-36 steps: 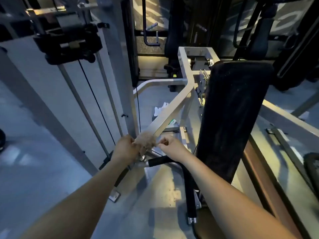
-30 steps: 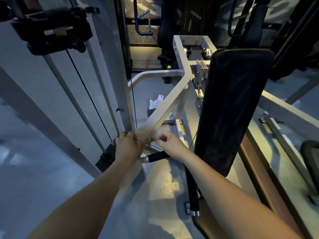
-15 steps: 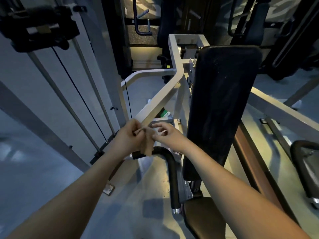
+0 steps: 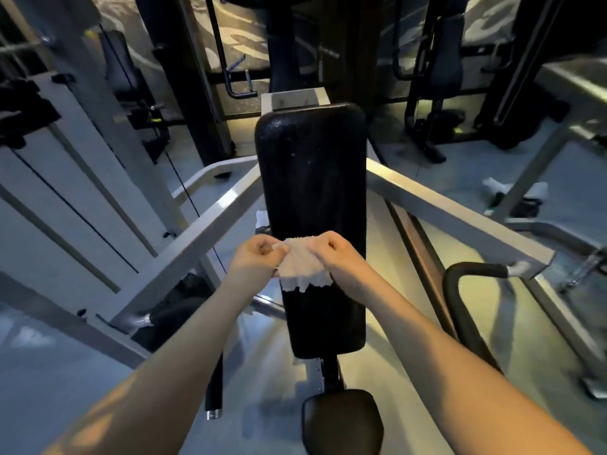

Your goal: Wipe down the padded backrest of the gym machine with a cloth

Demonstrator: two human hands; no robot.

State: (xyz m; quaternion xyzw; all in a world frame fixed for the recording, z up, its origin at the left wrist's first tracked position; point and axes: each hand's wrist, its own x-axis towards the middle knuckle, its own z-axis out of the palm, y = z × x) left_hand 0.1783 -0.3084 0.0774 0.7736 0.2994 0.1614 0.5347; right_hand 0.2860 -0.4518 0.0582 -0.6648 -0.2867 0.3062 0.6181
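Note:
The tall black padded backrest [image 4: 312, 178] stands upright in the middle of the view, with faint dusty marks on its surface. A small pale cloth [image 4: 300, 267] with a frayed lower edge is spread in front of the pad's middle. My left hand [image 4: 254, 257] pinches its left edge and my right hand [image 4: 335, 252] pinches its right edge. Both hands sit just in front of the backrest. Whether the cloth touches the pad I cannot tell.
Grey metal arms [image 4: 203, 234] of the machine angle out on both sides of the pad, with a black curved handle [image 4: 460, 290] at the right. A small black seat [image 4: 341, 421] sits below. The weight-stack frame [image 4: 65, 178] is at left; other machines [image 4: 440, 73] stand behind.
The view and both hands have shifted right, from the left metal arm to the front of the backrest. The cloth, bunched before, is now spread between the two hands.

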